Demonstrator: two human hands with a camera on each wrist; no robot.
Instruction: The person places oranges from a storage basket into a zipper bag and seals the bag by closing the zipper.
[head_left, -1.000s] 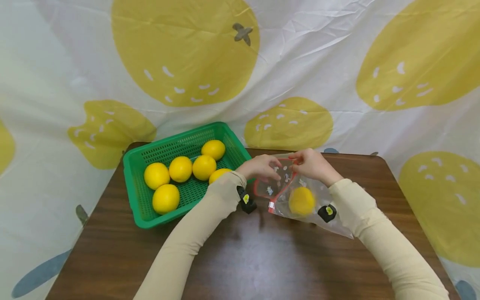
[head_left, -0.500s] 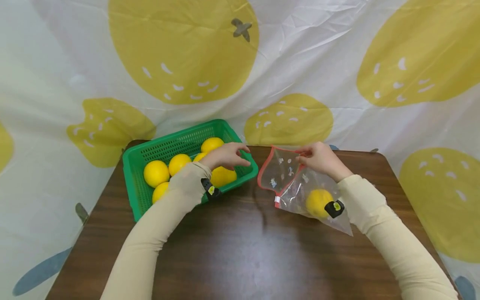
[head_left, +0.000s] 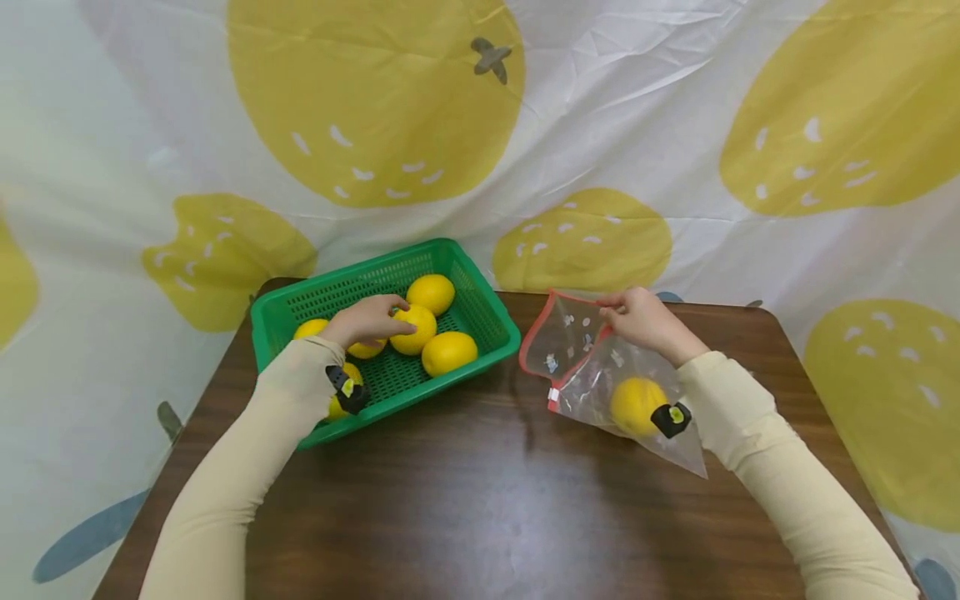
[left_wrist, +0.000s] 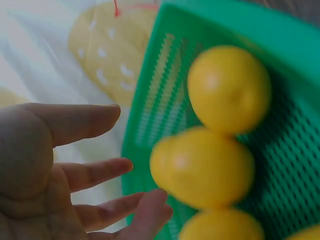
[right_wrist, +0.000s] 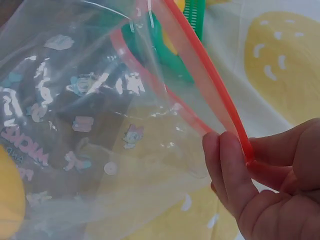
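My left hand point(head_left: 367, 321) hovers over the green basket point(head_left: 491, 321), fingers apart and only loosely bent, with nothing held. Below its fingertips lies a lemon point(head_left: 415, 330); another lemon point(head_left: 450, 353) sits to the right of it. In the left wrist view the spread fingers point(left_wrist: 95, 120) are beside a lemon point(left_wrist: 210, 167). My right hand point(head_left: 643, 321) pinches the red-edged mouth of a clear slider bag point(head_left: 592, 379), which gapes toward the basket. Inside the bag is one lemon point(head_left: 637, 406). Thumb and fingers grip the red rim point(right_wrist: 220, 85) at its corner in the right wrist view.
Several more lemons lie in the basket, some partly covered by my left hand and sleeve. The basket and bag rest on a brown wooden table point(head_left: 480, 500). Behind it hangs a white cloth point(head_left: 622, 100) printed with large yellow fruit.
My left hand has let go of the bag and moved left over the basket. My right hand keeps its pinch on the bag's mouth, and the lemon inside has shifted right.
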